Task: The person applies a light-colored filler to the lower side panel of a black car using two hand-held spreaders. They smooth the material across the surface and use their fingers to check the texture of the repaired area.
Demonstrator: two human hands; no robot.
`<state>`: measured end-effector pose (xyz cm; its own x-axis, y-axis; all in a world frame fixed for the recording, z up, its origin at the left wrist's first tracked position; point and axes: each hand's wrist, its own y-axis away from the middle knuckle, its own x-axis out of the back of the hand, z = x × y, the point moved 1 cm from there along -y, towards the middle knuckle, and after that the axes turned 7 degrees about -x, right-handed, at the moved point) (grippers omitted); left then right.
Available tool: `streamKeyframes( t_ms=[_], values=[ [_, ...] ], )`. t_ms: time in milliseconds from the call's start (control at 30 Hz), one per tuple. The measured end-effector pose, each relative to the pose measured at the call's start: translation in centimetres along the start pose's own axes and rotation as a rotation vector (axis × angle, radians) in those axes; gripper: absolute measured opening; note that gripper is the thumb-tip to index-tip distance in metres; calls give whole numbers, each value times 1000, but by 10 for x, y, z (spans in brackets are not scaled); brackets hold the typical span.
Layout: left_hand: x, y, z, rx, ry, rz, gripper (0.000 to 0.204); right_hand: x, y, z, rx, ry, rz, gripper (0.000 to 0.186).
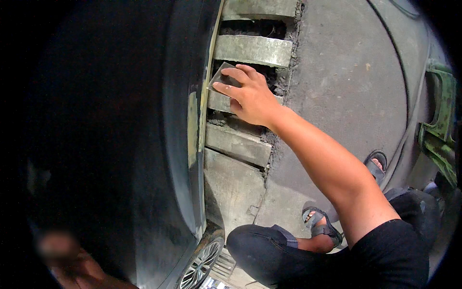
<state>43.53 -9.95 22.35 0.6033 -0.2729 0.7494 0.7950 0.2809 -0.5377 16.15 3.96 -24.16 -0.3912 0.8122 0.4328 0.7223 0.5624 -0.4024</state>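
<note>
My right hand [252, 96] reaches in from the lower right, fingers bent over a small flat piece of grey sandpaper [223, 72]. It presses or holds the piece at the lower edge of a dark car body panel [185, 120]. Pale yellowish filler patches [192, 130] and bare strips show along that edge. The thumb is tucked under the hand, and whatever lies beneath the palm is hidden. My left hand does not show; the dim arm shape at the lower left is a reflection in the glossy panel.
Concrete slabs [252, 50] with open gaps run below the car's edge. A spoked wheel [204, 262] stands at the bottom. My sandalled foot [322, 229] rests on the concrete floor [341, 86]. A dark hose [402, 72] and a green car part [440, 125] lie at the right.
</note>
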Motion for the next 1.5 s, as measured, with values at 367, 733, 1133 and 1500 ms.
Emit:
streamKeyframes(
  t_ms=[367, 733, 1133, 1500],
  values=[
    [-14, -8, 5, 106, 245, 7, 53, -19, 25, -26, 23, -23, -106, 58],
    [-19, -12, 4, 281, 440, 167, 49, -8, 14, -23, -58, -43, 3, 53],
    [-25, -13, 6, 315, 326, 373, 54, -13, 26, -30, -49, -47, -65, 51],
    [-12, -17, -4, 80, 309, -183, 70, -43, 92, -68, -26, -131, -172, 61]
  ],
)
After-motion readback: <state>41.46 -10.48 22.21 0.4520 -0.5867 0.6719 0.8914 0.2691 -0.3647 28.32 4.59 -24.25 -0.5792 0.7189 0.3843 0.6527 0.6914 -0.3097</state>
